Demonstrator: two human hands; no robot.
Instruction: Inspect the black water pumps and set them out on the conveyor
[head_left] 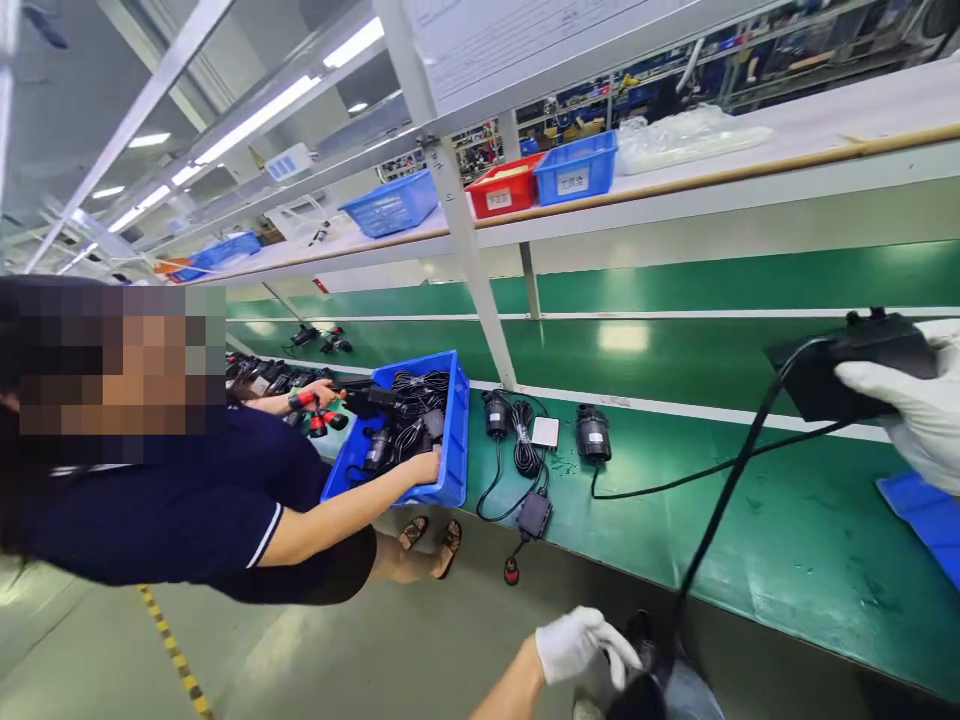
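Workbench matting (750, 540), green, stretched across our view, and a co-worker (187, 500) at its far end gripped a blue bin (454, 440) of black parts. We held a black power box (840, 375) above the bench at the right, our gloved right hand (911, 405) closed over its end. Its thick cable (724, 500) dropped off the bench to our gloved left hand (581, 645), curled around the lower end, well apart from the box. A small black pump (593, 435) stood on the matting between bin and box.
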